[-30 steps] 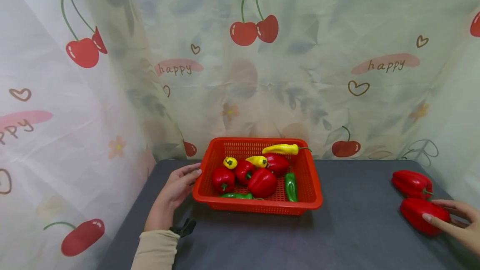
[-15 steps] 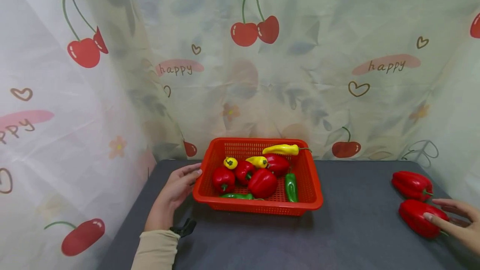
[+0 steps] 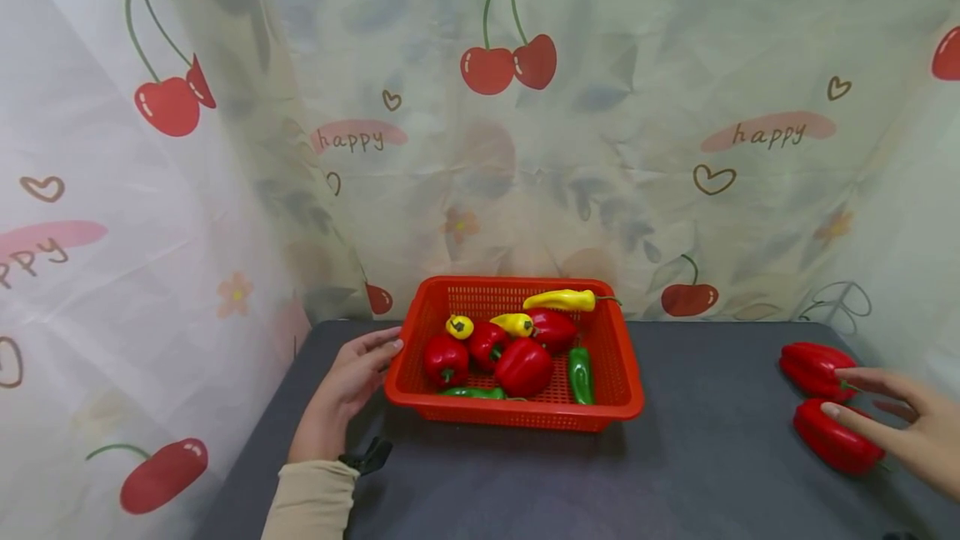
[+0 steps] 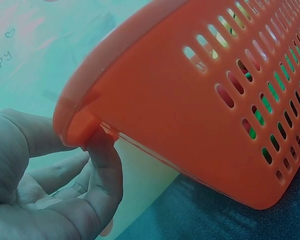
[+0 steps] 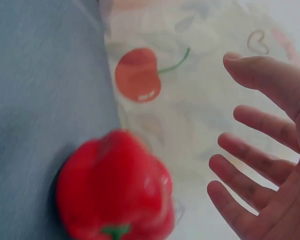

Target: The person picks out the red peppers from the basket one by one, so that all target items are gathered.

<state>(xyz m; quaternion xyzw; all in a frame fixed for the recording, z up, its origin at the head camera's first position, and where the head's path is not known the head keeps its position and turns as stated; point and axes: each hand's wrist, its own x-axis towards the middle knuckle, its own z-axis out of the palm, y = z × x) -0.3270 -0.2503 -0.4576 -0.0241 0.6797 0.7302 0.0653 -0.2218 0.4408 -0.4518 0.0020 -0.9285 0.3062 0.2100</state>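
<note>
My left hand (image 3: 358, 373) pinches the left rim of a red plastic basket (image 3: 517, 413); the left wrist view shows the thumb and a bent finger (image 4: 106, 175) at the rim's edge. At the right of the table lie two red bell peppers, a front one (image 3: 834, 438) and a back one (image 3: 810, 365). My right hand (image 3: 915, 425) hovers over them, its fingers spread and relaxed. In the right wrist view the palm holds nothing and stands apart from a red bell pepper (image 5: 115, 187). From the head, the hand overlaps part of both peppers.
Inside the basket lie several red bell peppers (image 3: 525, 367), two yellow peppers, one long (image 3: 558, 300) and one short (image 3: 512, 324), a small round yellow one (image 3: 459, 326), and two green peppers (image 3: 581, 375). A printed curtain (image 3: 540, 190) encloses the dark table (image 3: 697, 457) behind and at the sides.
My right hand has let go of the front red bell pepper and lifted slightly up and left. That pepper has settled on the table with its stem showing. My left hand stays at the basket.
</note>
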